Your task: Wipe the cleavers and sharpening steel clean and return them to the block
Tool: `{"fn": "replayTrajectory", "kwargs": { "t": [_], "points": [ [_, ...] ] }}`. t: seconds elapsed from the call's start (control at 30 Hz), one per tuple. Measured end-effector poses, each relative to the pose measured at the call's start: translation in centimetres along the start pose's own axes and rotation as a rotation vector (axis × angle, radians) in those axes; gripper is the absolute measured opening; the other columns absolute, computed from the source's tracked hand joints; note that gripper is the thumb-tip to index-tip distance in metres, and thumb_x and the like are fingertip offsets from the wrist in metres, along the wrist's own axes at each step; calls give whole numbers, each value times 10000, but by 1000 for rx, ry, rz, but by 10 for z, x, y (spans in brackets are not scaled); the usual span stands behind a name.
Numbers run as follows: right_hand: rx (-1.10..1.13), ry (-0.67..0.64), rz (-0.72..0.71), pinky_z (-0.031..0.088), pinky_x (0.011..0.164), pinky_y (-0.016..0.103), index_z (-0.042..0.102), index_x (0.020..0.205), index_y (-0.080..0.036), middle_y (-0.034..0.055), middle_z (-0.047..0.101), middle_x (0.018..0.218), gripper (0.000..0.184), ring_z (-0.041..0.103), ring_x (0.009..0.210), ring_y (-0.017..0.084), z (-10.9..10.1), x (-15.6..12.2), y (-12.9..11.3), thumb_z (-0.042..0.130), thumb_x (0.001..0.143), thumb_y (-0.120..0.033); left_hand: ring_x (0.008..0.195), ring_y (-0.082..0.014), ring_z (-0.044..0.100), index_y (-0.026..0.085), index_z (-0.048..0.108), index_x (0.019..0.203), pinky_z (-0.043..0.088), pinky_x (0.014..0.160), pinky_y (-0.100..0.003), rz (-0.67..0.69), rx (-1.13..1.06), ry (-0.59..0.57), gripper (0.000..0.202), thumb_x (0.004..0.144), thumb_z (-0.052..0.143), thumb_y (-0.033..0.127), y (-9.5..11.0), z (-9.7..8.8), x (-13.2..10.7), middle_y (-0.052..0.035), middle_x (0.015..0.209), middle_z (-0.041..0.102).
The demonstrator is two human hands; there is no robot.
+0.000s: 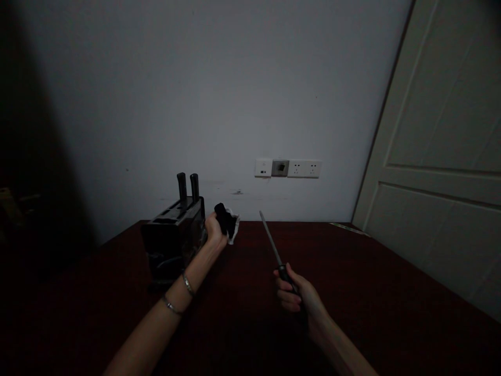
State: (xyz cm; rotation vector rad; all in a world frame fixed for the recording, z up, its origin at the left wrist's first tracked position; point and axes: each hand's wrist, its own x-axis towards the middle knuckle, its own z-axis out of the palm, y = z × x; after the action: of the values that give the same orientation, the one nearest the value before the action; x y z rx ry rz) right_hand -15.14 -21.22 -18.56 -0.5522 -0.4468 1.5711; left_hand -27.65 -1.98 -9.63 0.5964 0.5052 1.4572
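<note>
My right hand (294, 293) is wrapped round the black handle of a sharpening steel (270, 237). Its thin grey rod points up and away, tilted to the left. Further off, my left hand (214, 230) is closed on a dark bundle with a crumpled white edge (227, 221), which looks like a cloth; the fingers are mostly hidden. Just left of that hand stands a black knife block (160, 244) with slots in its top. Two black-handled knives (188, 187) stick upright out of it.
The dark red-brown tabletop (242, 292) runs back to a pale wall (235, 104) with a row of sockets and switches (288, 168). A thin light strip (348, 228) lies at the table's back right. A panelled pale door (442, 156) stands on the right.
</note>
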Motion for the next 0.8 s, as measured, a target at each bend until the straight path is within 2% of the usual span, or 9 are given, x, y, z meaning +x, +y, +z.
{"fn": "replayTrajectory", "kwargs": {
  "t": [0.23, 0.37, 0.47, 0.57, 0.67, 0.8],
  "points": [
    [-37, -7, 58, 114, 282, 122, 579, 751, -94, -102, 400, 400, 416, 255, 278, -19, 2, 2, 7, 768, 574, -419, 527, -127, 556, 150, 557, 675, 460, 546, -243, 135, 174, -51, 113, 720, 501, 237, -18, -10, 8, 6, 588, 558],
    [-75, -17, 100, 109, 280, 132, 576, 738, -110, -99, 412, 377, 432, 254, 266, -11, 2, 4, 12, 761, 562, -459, 580, -108, 518, 157, 553, 711, 429, 567, -211, 310, 312, -105, 158, 739, 525, 310, -29, -10, 10, 24, 629, 524],
    [-98, -28, 115, 109, 272, 136, 573, 724, -121, -98, 418, 368, 456, 240, 260, -9, 3, 4, 13, 767, 532, -486, 625, -104, 489, 167, 534, 692, 410, 599, -200, 461, 427, -168, 206, 779, 505, 352, -34, -3, 14, 30, 645, 487],
    [-97, -35, 127, 107, 268, 136, 567, 707, -129, -102, 414, 367, 459, 226, 257, -11, 3, 3, 13, 771, 517, -494, 653, -117, 487, 174, 538, 716, 412, 632, -217, 574, 549, -299, 238, 823, 457, 371, -38, 10, 18, 23, 658, 486],
    [-85, -45, 157, 100, 268, 135, 558, 691, -141, -107, 405, 363, 451, 219, 255, -10, 4, 3, 12, 775, 508, -491, 740, -144, 513, 174, 584, 776, 415, 721, -253, 648, 679, -480, 211, 825, 479, 351, -42, 20, 20, -9, 749, 554],
    [-82, -70, 152, 101, 273, 136, 544, 695, -147, -107, 408, 370, 441, 218, 260, -8, 4, 3, 10, 761, 530, -492, 826, -170, 519, 187, 621, 779, 385, 811, -283, 712, 829, -693, 156, 806, 524, 306, -49, 23, 16, -34, 817, 592]
  ]
}}
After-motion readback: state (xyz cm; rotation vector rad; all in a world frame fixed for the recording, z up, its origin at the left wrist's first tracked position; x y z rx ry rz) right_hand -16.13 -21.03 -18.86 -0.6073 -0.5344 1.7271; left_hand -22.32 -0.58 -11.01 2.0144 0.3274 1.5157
